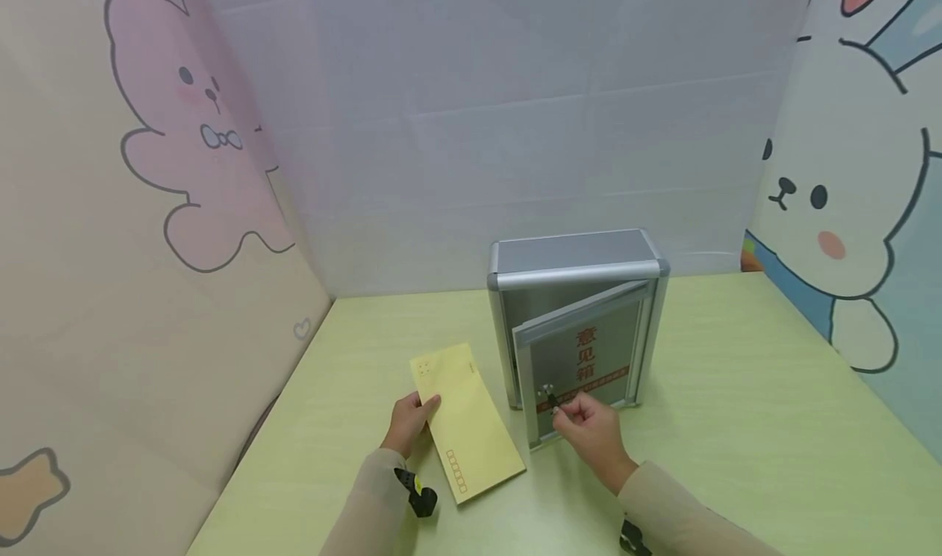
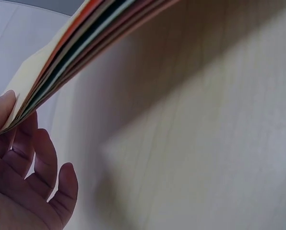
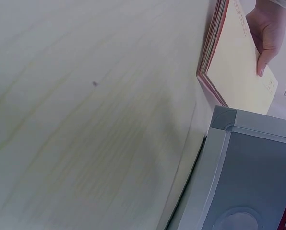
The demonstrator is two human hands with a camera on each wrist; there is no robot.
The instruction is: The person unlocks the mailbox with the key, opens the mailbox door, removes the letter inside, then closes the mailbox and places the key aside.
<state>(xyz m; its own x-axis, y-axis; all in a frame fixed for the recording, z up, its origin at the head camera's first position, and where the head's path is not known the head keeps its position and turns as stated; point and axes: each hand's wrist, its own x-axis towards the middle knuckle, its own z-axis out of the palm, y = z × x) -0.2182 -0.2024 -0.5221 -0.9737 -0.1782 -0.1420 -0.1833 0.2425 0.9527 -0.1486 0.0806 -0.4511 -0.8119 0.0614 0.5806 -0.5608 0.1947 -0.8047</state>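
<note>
A stack of yellow envelopes (image 1: 471,425) is held at its left edge by my left hand (image 1: 410,425), thumb on top and fingers beneath. In the left wrist view, the layered coloured edges of the envelopes (image 2: 61,60) show, lifted off the table at that side. To the right stands a grey metal suggestion box (image 1: 577,253) with red lettering on its front door (image 1: 589,315), which hangs ajar, hinged at the right. My right hand (image 1: 594,437) pinches a small dark key (image 1: 553,401) at the door's lower left. The right fingertips are out of the right wrist view.
The light wooden table (image 1: 706,425) extends on both sides of the box. A pale cloth wall (image 1: 515,131) rises behind, and cartoon-printed curtains (image 1: 74,253) flank the table. Black straps (image 1: 419,495) sit on the wrists.
</note>
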